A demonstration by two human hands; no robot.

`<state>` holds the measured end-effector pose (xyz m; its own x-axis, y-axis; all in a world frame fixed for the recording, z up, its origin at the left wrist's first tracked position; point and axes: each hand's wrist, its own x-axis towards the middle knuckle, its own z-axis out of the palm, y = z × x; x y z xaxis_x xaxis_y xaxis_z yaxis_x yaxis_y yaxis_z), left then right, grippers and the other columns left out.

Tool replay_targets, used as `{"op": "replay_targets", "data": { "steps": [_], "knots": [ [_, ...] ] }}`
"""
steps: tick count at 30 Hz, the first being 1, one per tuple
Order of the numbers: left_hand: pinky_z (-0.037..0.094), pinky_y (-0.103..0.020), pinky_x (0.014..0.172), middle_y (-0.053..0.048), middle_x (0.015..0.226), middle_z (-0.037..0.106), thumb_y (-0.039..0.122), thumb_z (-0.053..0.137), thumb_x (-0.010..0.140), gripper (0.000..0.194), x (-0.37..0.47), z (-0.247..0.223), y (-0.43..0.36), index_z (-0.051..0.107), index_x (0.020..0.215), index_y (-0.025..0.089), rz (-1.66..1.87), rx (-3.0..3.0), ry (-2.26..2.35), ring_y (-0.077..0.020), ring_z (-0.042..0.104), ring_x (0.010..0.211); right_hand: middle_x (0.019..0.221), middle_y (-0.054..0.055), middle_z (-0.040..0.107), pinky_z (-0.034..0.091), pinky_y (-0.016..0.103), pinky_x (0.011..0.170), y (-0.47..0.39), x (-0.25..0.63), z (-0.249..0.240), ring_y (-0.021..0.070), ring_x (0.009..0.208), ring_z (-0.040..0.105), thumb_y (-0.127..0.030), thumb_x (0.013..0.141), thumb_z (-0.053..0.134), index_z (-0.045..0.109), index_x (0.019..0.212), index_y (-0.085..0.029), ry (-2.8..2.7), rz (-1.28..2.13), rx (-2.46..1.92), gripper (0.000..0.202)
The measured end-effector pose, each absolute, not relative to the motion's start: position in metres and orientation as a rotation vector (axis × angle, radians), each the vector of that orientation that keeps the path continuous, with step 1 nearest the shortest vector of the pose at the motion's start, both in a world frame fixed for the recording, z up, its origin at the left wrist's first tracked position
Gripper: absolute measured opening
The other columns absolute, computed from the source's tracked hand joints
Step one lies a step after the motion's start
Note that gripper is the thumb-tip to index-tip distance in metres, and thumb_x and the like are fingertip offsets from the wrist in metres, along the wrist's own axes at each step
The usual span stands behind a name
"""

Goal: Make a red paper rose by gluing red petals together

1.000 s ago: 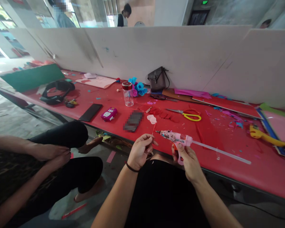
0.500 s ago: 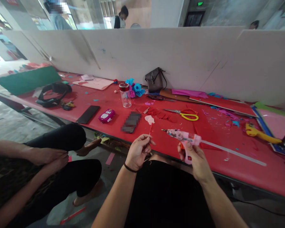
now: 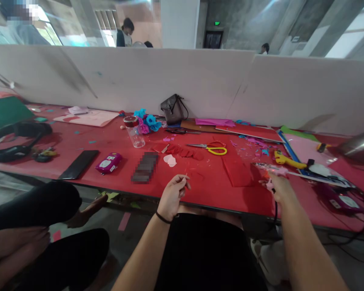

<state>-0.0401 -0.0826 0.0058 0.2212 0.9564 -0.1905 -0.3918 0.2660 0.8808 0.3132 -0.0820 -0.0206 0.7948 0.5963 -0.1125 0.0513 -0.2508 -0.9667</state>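
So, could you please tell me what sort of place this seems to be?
Most likely a craft workshop: the right hand holds a pink glue gun, yellow-handled scissors lie on the red table, and there are handmade-looking blue and pink flowers.

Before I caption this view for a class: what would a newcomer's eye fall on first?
Probably the long red table, stretching across the view below a pale partition. Next, perhaps, the blue and pink flowers beside the red-lidded jar, left of centre, and the yellow-handled scissors near the middle. Further right, the right hand holds a pink glue gun.
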Motion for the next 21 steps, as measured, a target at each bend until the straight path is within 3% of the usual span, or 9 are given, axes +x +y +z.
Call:
{"op": "replay_targets", "data": {
  "steps": [3, 6, 8, 10, 11, 13, 16, 21],
  "knots": [
    [0.016, -0.019, 0.046, 0.001, 0.058, 0.055, 0.031, 0.061, 0.071, 0.019, -0.027, 0.004, -0.078, 0.057, 0.079, 0.014, 1.081, 0.878, 0.923, -0.0036, 0.028, 0.044, 0.078, 0.011, 0.063, 0.052, 0.045, 0.072, -0.089, 0.307, -0.024, 0.0300, 0.084, 0.065, -0.025, 0.069, 0.057, 0.057, 0.089, -0.015, -0.485, 0.425, -2.001, 0.022],
    [0.018, -0.020, 0.047, 0.001, 0.057, 0.055, 0.032, 0.060, 0.072, 0.019, -0.022, 0.003, -0.077, 0.058, 0.080, 0.014, 1.128, 0.929, 0.978, -0.0045, 0.028, 0.044, 0.116, 0.031, 0.053, 0.034, 0.062, 0.094, -0.102, 0.291, -0.021, 0.0457, 0.121, 0.043, -0.029, 0.070, 0.060, 0.055, 0.109, -0.005, -0.541, 0.066, -2.277, 0.046],
    [0.020, -0.020, 0.048, 0.001, 0.059, 0.056, 0.032, 0.060, 0.074, 0.018, -0.021, 0.003, -0.079, 0.058, 0.079, 0.015, 1.172, 0.951, 1.006, -0.0053, 0.030, 0.046, 0.132, 0.035, 0.039, 0.019, 0.070, 0.098, -0.109, 0.270, -0.016, 0.0494, 0.130, 0.028, -0.034, 0.070, 0.061, 0.049, 0.121, -0.005, -0.516, -0.165, -2.230, 0.060],
    [0.022, -0.021, 0.049, 0.001, 0.060, 0.056, 0.031, 0.059, 0.075, 0.016, -0.019, 0.003, -0.082, 0.058, 0.078, 0.015, 1.197, 0.971, 1.015, -0.0060, 0.032, 0.048, 0.130, 0.031, 0.044, 0.016, 0.068, 0.100, -0.113, 0.239, -0.010, 0.0452, 0.129, 0.029, -0.033, 0.072, 0.060, 0.053, 0.117, -0.011, -0.599, -0.285, -2.055, 0.051],
    [0.023, -0.021, 0.049, 0.001, 0.060, 0.056, 0.030, 0.058, 0.076, 0.015, -0.018, 0.004, -0.085, 0.058, 0.078, 0.015, 1.200, 0.973, 1.009, -0.0062, 0.033, 0.048, 0.121, 0.026, 0.052, 0.021, 0.064, 0.100, -0.113, 0.221, -0.007, 0.0414, 0.124, 0.037, -0.033, 0.073, 0.059, 0.058, 0.109, -0.014, -0.729, -0.231, -1.937, 0.040],
    [0.024, -0.021, 0.050, 0.002, 0.060, 0.056, 0.030, 0.058, 0.077, 0.015, -0.015, 0.006, -0.090, 0.058, 0.078, 0.015, 1.197, 0.957, 0.986, -0.0065, 0.032, 0.049, 0.100, 0.017, 0.065, 0.035, 0.054, 0.095, -0.110, 0.183, -0.003, 0.0332, 0.105, 0.054, -0.037, 0.074, 0.060, 0.066, 0.090, -0.019, -1.030, 0.217, -1.658, 0.025],
    [0.027, -0.021, 0.052, 0.002, 0.061, 0.056, 0.031, 0.059, 0.078, 0.015, -0.010, 0.008, -0.097, 0.059, 0.080, 0.016, 1.215, 0.924, 0.975, -0.0071, 0.035, 0.050, 0.086, 0.007, 0.070, 0.046, 0.042, 0.085, -0.101, 0.133, 0.001, 0.0240, 0.088, 0.062, -0.041, 0.070, 0.067, 0.070, 0.082, -0.021, -0.990, 0.837, -1.318, 0.023],
    [0.035, -0.021, 0.060, 0.001, 0.064, 0.058, 0.030, 0.059, 0.079, 0.014, -0.005, 0.009, -0.106, 0.061, 0.080, 0.016, 1.231, 0.964, 0.972, -0.0091, 0.044, 0.057, 0.081, 0.003, 0.073, 0.048, 0.035, 0.080, -0.097, 0.102, 0.003, 0.0188, 0.081, 0.065, -0.036, 0.063, 0.076, 0.073, 0.079, -0.022, -0.828, 1.044, -1.140, 0.022]
  ]
}}
